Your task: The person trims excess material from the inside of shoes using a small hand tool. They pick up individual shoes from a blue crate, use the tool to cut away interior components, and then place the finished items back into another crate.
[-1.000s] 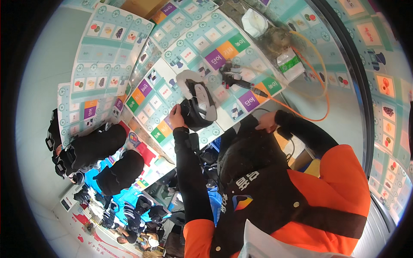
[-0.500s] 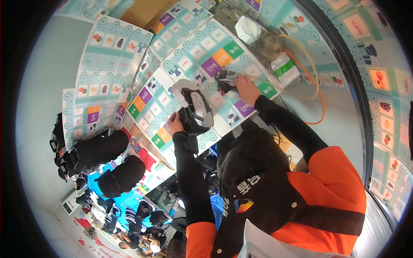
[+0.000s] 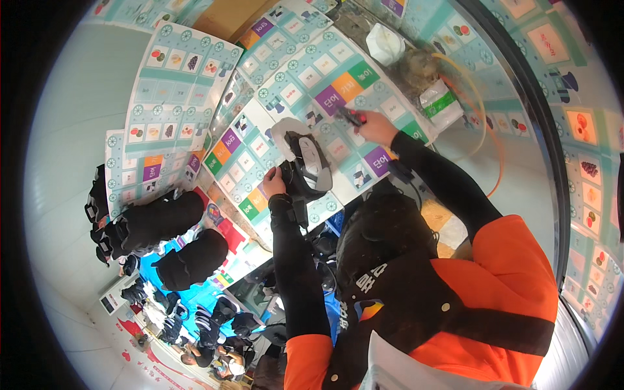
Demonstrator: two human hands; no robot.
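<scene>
On the patterned tabletop lies a black and grey cap (image 3: 313, 155), its pale inside partly showing. My left hand (image 3: 274, 183) is at its left edge, fingers closed on the black part; the fingertips are partly hidden. To the right of the cap, my right hand (image 3: 378, 128) is closed round a small dark hand tool (image 3: 351, 116) with a bit of red on it. This tool points left over the table, apart from the cap, and its exact kind is too small to make out.
Two long stacks of black caps (image 3: 194, 259) stand at the left. At the far right of the table are a white mask-shaped piece (image 3: 385, 44), a white and green packet (image 3: 442, 106) and a yellow hose (image 3: 478, 88). People (image 3: 227, 364) sit farther off, lower left.
My right hand has taken the dark tool up from the table surface and turned it. My left hand stays at the cap. The whole view has shifted slightly.
</scene>
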